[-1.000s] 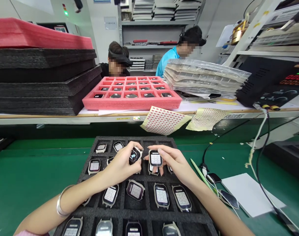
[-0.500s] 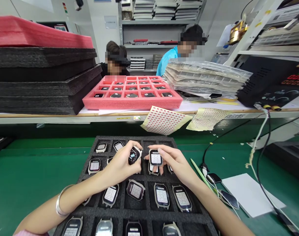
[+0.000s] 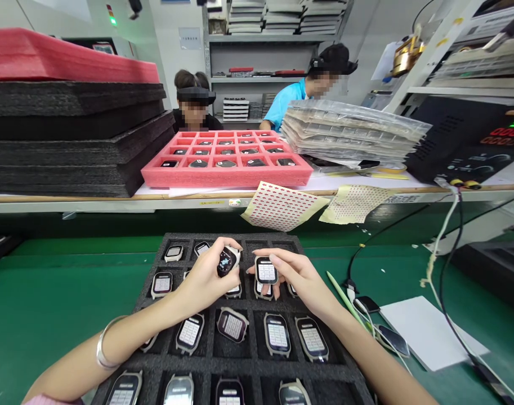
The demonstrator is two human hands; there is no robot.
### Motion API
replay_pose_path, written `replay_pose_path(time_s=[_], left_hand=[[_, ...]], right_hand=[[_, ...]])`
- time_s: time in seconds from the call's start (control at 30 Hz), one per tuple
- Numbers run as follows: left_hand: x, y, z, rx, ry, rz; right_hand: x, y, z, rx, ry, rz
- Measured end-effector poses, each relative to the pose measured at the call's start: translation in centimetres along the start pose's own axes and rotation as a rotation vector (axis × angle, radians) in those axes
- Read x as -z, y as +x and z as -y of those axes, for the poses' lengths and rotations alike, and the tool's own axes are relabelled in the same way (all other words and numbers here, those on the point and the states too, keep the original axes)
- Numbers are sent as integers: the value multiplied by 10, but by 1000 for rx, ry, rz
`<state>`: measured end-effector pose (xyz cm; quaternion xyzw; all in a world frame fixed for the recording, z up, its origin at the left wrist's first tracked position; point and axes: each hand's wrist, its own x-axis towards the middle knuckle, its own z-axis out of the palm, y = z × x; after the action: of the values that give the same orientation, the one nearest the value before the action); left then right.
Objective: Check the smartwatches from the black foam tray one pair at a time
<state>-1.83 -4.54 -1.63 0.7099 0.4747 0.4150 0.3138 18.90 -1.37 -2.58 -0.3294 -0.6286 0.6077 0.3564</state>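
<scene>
The left hand point(image 3: 208, 275) has its grip closed on a dark-faced watch point(image 3: 227, 261), with the thumb and the forefinger at its edges; the watch is tilted and its face shows a small bluish pattern. The right hand point(image 3: 299, 277) also has its grip closed, on a white-screened watch point(image 3: 266, 271), the thumb at the upper corner of its screen and other fingers beneath. Both watches are above the black foam tray point(image 3: 223, 365), near each other but not touching.

The tray is on the green tabletop point(image 3: 71, 281), and in many of its compartments there lie more watches with lit screens. One of them, just below the white-screened watch, is partly covered by the fingers. To the right of the tray are a green stick point(image 3: 343, 298) and a white flat block point(image 3: 432, 333). Behind, on a raised shelf, stands a red foam tray point(image 3: 223, 179).
</scene>
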Motion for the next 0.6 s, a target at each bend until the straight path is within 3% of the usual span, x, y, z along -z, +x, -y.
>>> replay_pose_path(time_s=[0.43,0.6], left_hand=[[-1,-1,1,9,-39,-23],[-4,3,1,179,-352,72]], right_hand=[[0,0,-1,0,-4,0],[-2,-1,1,1,-17,-26]])
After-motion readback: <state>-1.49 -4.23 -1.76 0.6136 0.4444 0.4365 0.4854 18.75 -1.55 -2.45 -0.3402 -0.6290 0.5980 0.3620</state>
